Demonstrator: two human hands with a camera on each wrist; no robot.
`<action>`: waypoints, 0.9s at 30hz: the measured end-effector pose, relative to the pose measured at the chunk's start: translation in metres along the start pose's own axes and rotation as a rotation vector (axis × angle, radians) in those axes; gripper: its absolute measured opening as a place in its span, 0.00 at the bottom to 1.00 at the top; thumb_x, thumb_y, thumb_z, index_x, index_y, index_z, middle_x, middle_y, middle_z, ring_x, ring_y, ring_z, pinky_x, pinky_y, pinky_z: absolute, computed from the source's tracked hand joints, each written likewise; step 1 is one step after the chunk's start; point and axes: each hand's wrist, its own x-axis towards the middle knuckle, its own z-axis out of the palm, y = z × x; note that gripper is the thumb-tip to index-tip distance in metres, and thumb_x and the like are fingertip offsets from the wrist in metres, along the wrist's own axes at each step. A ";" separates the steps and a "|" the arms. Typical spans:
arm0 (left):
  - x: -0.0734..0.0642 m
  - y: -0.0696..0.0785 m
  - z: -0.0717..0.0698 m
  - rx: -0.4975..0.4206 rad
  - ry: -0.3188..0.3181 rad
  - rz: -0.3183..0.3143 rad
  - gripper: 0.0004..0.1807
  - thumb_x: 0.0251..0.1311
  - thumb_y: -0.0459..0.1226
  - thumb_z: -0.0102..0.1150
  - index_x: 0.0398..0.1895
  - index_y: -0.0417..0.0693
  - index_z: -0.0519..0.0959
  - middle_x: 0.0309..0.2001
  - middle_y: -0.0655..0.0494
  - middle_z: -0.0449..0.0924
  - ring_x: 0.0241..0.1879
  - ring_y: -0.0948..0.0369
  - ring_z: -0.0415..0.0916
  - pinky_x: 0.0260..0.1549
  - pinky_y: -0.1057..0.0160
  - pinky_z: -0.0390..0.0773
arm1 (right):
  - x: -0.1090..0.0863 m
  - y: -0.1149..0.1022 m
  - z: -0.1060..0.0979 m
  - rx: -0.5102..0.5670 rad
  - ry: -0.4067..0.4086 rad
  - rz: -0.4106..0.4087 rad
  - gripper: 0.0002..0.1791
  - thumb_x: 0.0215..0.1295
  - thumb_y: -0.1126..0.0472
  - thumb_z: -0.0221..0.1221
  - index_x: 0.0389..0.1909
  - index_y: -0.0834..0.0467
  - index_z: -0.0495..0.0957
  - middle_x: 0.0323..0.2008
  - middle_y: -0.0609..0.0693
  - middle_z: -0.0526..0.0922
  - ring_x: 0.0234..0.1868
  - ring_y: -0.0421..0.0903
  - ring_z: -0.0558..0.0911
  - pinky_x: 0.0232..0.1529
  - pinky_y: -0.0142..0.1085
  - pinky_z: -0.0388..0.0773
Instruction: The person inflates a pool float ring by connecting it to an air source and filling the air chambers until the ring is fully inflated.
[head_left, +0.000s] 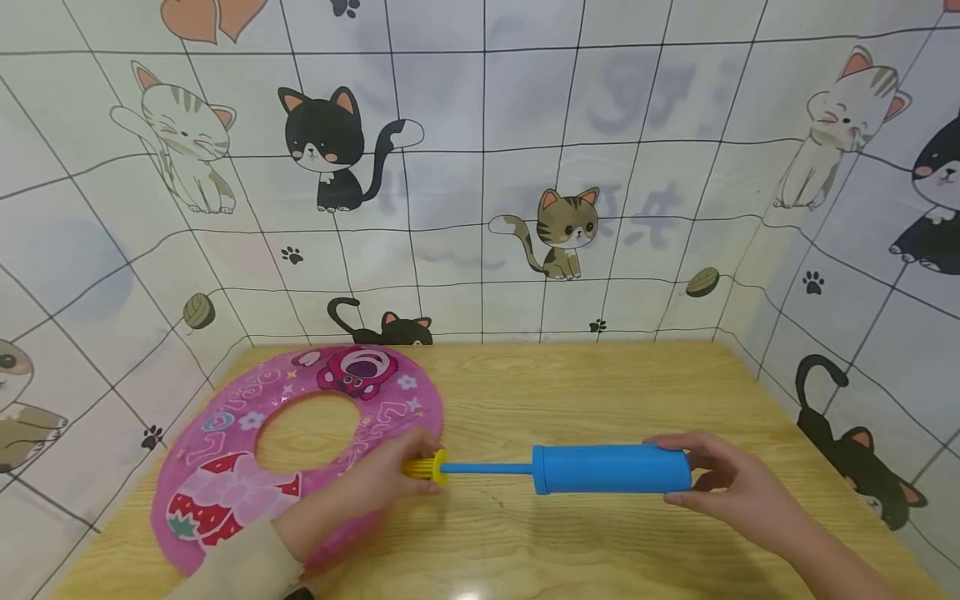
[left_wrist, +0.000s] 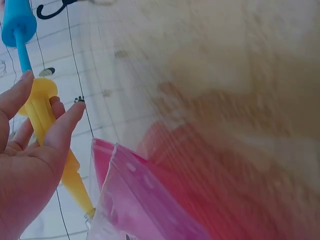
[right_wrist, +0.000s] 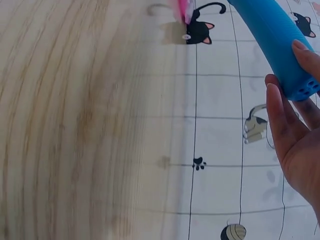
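- Keeping the pump (head_left: 547, 469) straight at near centre is advised: its yellow end (head_left: 421, 468) is pinched by the left hand (head_left: 390, 477), its barrel (head_left: 622, 469) by the right hand (head_left: 723, 483).
- The rod (head_left: 487, 469) is best kept unbent.
- The pink ring (head_left: 197, 429) is seen left on the tabletop (head_left: 600, 392); its valve fit cannot be told.

a blue hand pump (head_left: 611, 469), holes (right_wrist: 306, 91) in one end, is held level above the wooden table (head_left: 585, 383), its thin blue rod (head_left: 487, 468) showing between barrel (head_left: 592, 471) and tapered yellow nozzle (left_wrist: 42, 107).
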 end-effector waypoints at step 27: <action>0.009 0.016 0.021 -0.012 0.012 0.041 0.20 0.56 0.32 0.69 0.51 0.40 0.74 0.45 0.54 0.80 0.48 0.54 0.77 0.51 0.53 0.78 | 0.027 -0.015 0.048 0.196 -0.056 0.144 0.30 0.53 0.63 0.72 0.58 0.59 0.76 0.50 0.60 0.76 0.37 0.49 0.81 0.34 0.39 0.82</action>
